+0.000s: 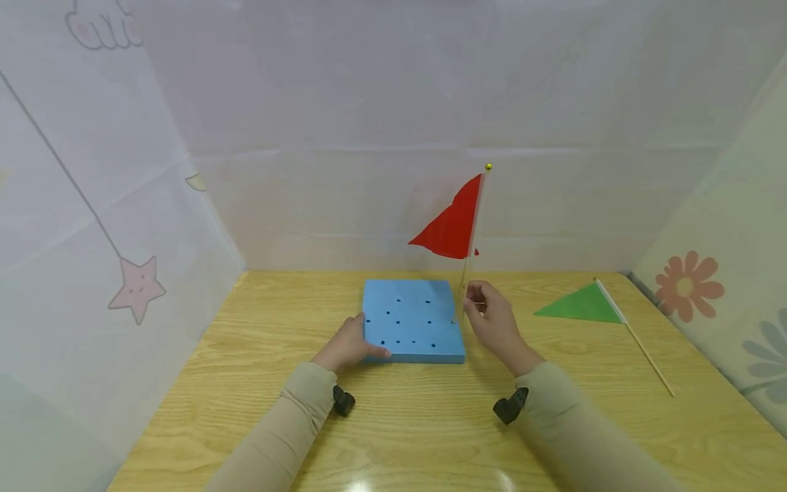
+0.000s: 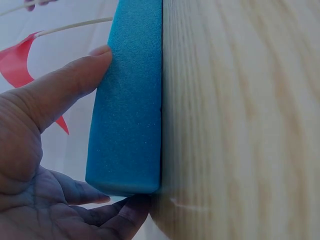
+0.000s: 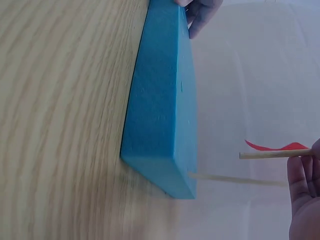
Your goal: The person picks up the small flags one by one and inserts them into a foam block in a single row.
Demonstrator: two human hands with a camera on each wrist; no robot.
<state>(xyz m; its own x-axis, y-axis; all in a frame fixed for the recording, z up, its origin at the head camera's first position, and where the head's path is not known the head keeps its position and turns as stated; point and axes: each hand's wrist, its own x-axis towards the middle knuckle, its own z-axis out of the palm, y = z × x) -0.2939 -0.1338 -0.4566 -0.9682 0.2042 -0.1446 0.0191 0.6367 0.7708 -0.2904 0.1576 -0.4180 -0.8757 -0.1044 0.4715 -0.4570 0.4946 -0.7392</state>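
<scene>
My left grip [image 1: 350, 340] clasps the blue block [image 1: 413, 331] — my right grip [image 1: 494, 320] pinches a wooden stick [image 3: 275, 154], tip apart from the block.

Arms [image 1: 277, 424] sleeved, reaching forward, converging. Left hand [image 1: 349, 343]: thumb [image 2: 70, 82] spread wide of fingers [image 2: 127, 217]. Right hand [image 1: 496, 325]: thumb and curled fingers in a pinch.

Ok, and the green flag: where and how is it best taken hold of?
Once free, the right hand could likely best pinch the bare lower stick of the green flag, coming from above: it lies flat on the table, with its cloth spreading left from the upper part only.
</scene>
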